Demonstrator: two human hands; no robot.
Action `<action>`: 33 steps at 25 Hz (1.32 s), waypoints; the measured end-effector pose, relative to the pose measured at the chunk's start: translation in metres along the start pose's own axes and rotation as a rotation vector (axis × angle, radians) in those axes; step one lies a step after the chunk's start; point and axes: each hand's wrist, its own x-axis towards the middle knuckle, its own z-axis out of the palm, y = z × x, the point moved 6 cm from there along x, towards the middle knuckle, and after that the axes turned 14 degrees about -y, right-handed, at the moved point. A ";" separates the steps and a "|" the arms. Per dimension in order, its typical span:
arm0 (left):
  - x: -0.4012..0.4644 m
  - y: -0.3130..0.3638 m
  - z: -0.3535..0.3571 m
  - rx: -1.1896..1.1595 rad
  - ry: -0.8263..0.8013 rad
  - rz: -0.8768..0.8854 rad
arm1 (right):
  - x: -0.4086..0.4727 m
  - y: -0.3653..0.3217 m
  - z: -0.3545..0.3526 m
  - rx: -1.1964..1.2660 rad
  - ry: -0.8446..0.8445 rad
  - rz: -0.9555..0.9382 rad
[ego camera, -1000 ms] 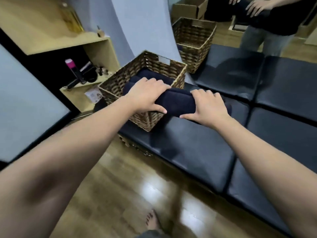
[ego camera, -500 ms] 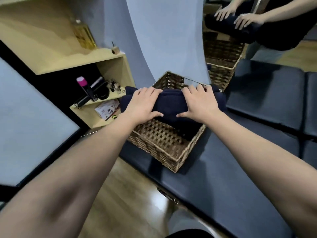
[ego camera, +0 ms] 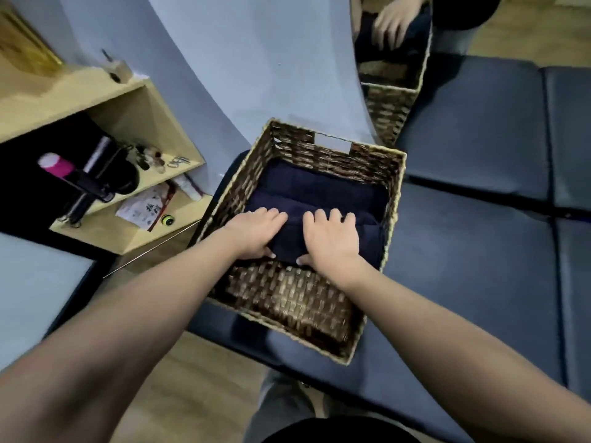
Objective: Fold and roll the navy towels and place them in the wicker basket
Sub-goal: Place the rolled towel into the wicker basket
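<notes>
Here, a rolled navy towel (ego camera: 289, 238) is held inside the wicker basket (ego camera: 287, 302) by both hands. The left hand (ego camera: 254, 233) is laid over the left end of the roll, and the right hand (ego camera: 332, 239) is laid over the right end. In each grip the fingers are curled over the top and the thumb is tucked against the near side, so the roll is kept tight and probably cannot come undone as it is set down. The roll is placed in the near half of the basket, just in front of the other rolled towels (ego camera: 319, 190), so that a neat row is made. The basket is set on a dark padded bench (ego camera: 463, 266), which serves as the worktop.

The underside of the roll is hidden, so it cannot be told whether the basket floor is touched yet. The number of towels at the back is hard to tell, because the dark cloth blends together. Farther off, a wooden shelf (ego camera: 128, 100) holds small blurred things. At the far top, a mirror (ego camera: 393, 43) is cut off by the edge.
</notes>
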 end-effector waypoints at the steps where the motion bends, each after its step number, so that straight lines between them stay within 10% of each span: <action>1: 0.007 -0.001 0.003 0.067 -0.044 0.018 | 0.007 0.000 0.011 0.059 -0.057 0.008; 18: 0.076 0.000 0.053 0.249 -0.252 0.225 | 0.047 0.001 0.107 0.402 -0.449 0.056; 23: 0.053 -0.031 0.056 0.673 -0.124 0.149 | 0.038 -0.005 0.099 0.207 -0.406 0.083; 33: 0.063 -0.059 0.056 0.262 -0.150 -0.019 | 0.005 0.023 0.097 -0.129 -0.434 0.326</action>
